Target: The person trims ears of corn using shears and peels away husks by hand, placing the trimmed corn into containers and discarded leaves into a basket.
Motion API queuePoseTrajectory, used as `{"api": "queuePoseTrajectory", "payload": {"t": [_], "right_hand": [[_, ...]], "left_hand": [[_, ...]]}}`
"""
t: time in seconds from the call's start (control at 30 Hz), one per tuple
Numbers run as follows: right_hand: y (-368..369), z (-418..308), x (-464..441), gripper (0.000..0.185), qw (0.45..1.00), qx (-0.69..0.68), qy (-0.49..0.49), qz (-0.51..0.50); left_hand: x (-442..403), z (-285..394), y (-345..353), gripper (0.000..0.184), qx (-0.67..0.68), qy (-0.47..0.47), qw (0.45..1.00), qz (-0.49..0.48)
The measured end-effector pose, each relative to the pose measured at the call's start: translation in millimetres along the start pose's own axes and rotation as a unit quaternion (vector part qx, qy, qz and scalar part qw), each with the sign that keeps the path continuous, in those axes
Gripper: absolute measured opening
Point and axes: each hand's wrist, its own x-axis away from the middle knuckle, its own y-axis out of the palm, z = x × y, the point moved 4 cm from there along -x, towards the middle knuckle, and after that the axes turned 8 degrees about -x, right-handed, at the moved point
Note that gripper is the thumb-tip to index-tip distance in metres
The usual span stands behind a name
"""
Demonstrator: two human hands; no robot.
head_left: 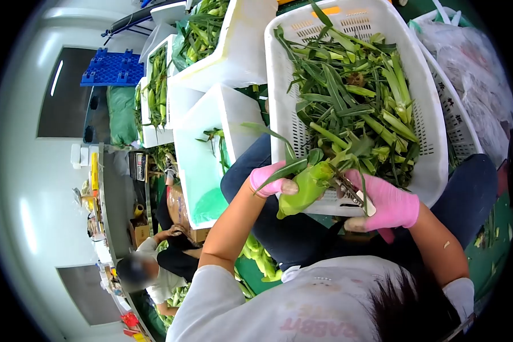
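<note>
A green ear of corn in its husk (303, 192) is in my left hand (272, 179), which wears a pink glove with bare fingertips. Long leaves still hang from the ear's stem end. My right hand (389, 204), gloved the same way, is closed on a pair of shears (353, 191), with the metal blades at the stem end of the ear. Both hands are over the near edge of a white perforated basket (429, 165), which is heaped with cut leaves and stalks (347, 97).
At the left stand an open white foam box (202, 122) and further boxes of corn (202, 34). Plastic bags (467, 68) lie at the upper right. A person in a cap (139, 271) sits at the lower left beside corn ears (259, 259).
</note>
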Motion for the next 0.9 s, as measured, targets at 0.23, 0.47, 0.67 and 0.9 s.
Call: {"api": "queuePoseTrajectory", "payload": {"t": [0.23,0.47,0.67,0.9], "right_hand": [[-10,-20,6,0.036,0.988,-0.046,0.122,0.083],[-6,-12,4,0.051,0.998,-0.025,0.054,0.024],[-14,-21,7,0.022,0.949,-0.201,0.107,0.217],[-30,-1,-5,0.051,0.904,-0.087,-0.106,0.405]], "left_hand": [[-12,16,-1,0.094,0.044,-0.003,0.998,-0.053],[-25,11,-5,0.093,0.106,-0.119,0.982,-0.104],[-32,16,-27,0.096,-0.012,0.019,1.000,0.014],[-39,38,-3,0.054,-0.375,0.159,0.818,0.406]]}}
